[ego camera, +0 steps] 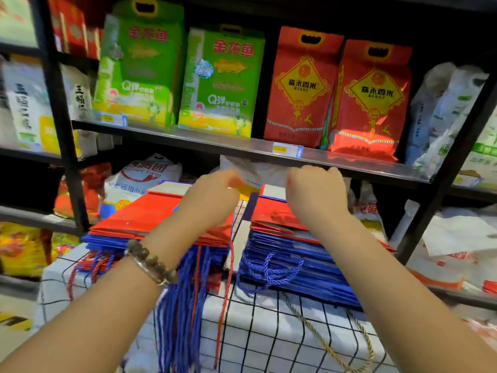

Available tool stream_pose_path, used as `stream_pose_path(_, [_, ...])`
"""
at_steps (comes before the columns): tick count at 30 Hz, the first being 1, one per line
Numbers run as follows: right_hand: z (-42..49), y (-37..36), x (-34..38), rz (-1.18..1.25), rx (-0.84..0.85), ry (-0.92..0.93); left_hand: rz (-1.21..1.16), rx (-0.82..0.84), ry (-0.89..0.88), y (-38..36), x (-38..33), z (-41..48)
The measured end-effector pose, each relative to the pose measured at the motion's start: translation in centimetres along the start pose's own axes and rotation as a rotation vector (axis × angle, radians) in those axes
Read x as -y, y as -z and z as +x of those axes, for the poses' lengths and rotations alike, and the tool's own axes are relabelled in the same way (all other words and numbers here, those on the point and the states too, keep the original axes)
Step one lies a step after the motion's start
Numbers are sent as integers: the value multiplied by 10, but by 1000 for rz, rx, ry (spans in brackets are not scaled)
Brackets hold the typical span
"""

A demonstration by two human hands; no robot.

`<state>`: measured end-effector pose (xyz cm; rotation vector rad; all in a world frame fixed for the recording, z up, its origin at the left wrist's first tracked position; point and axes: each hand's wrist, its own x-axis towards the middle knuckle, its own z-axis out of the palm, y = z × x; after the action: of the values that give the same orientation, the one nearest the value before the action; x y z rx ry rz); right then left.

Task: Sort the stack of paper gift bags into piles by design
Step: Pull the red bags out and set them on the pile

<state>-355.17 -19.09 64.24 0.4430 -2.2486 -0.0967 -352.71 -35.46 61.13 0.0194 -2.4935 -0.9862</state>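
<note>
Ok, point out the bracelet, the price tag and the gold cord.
bracelet (152, 261), head view, a middle bead.
price tag (280, 149), head view, yellow part.
gold cord (313, 329), head view, left strand.

Both arms extended forward, bare, converging toward the far end. Pose, left hand (215, 191): back of hand up, fingers curled forward and down, tips blurred. Pose, right hand (317, 193): just to the right of the left hand, at the same reach, narrow gap between them; knuckles up, fingers curled under. Grasp inside either hand not readable. Left forearm (121, 297) trails back and leftward from its hand; right forearm (390, 270) back and rightward.
</note>
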Motion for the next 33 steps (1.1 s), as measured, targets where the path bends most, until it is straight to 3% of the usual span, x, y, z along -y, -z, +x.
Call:
stream_pose_path(2, [-4,4,34,157,88,82,196,23,103,20,37,-14])
stream_pose_path(5, [-19,-2,87,379,394,148,512,-3,170,32,80,-39])
stream_pose_path(9, [-29,-13,121,294,678,216,587,-13,147,29,112,-66])
stream_pose_path(12, [-31,-7,125,189,692,223,622,-56,119,28,118,-81])
stream_pose_path(16, [-32,5,119,181,657,241,606,-40,213,22,112,-95])
stream_pose_path(19, [-31,1,112,572,647,107,558,-37,239,22,108,-99])
stream_pose_path(21, [-37,2,115,1122,687,-169,314,-110,270,25,102,-101])
stream_pose_path(23, [-46,4,124,1633,675,-496,-87,-147,288,32,96,-105])
stream_pose_path(24, [-51,6,130,1839,645,-637,-233,-120,268,35,95,-108])
stream_pose_path(26, [-57,8,142,2170,582,-800,-277,31,210,39,95,-113])
stream_pose_path(29, [-56,15,155,2355,501,-859,-64,190,177,44,93,-118])
stream_pose_path(33, [-42,20,155,2314,252,-899,-76,118,164,54,88,-122])
